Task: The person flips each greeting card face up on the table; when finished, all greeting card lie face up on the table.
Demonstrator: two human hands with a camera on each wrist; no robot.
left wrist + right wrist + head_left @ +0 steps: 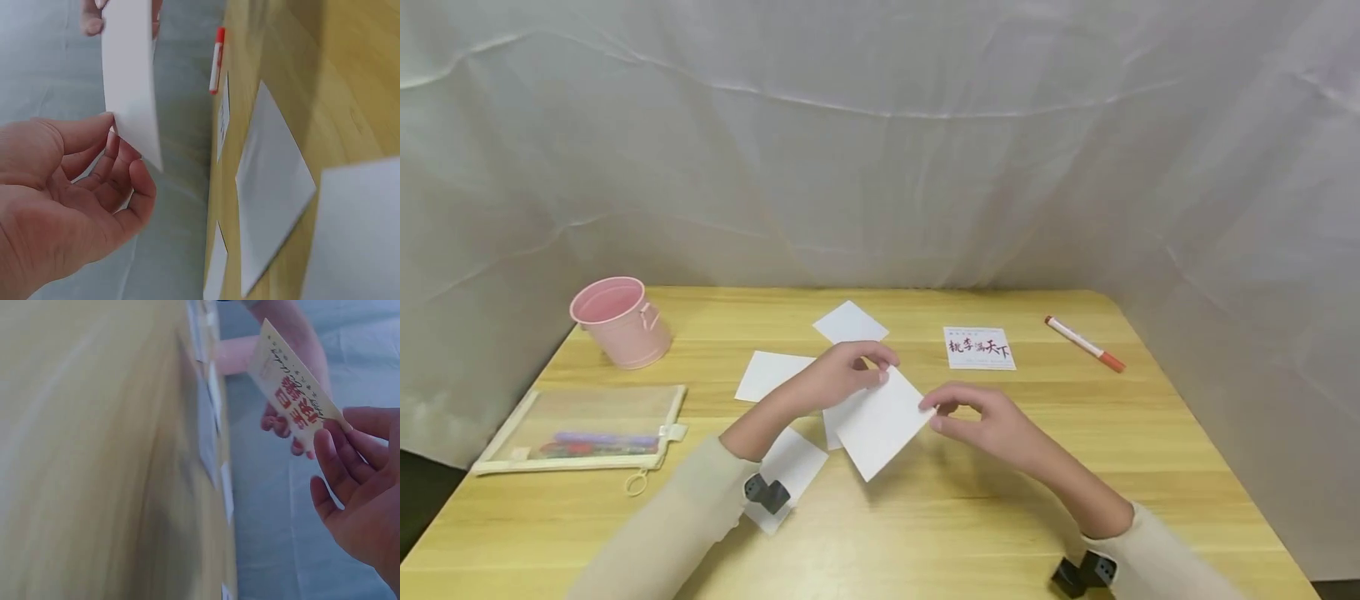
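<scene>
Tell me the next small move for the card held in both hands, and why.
Probably turn the card over. The left hand and the right hand pinch opposite corners, holding it above the table. The head view shows its blank side, while the right wrist view shows red lettering underneath, like the printed card lying face up.

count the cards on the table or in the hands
6: one held by both hands, one under it, one far, one left, one near, one printed. More may be hidden.

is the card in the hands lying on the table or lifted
Lifted: the card is pinched at opposite edges by left hand and right hand, tilted, printed side down.
</scene>
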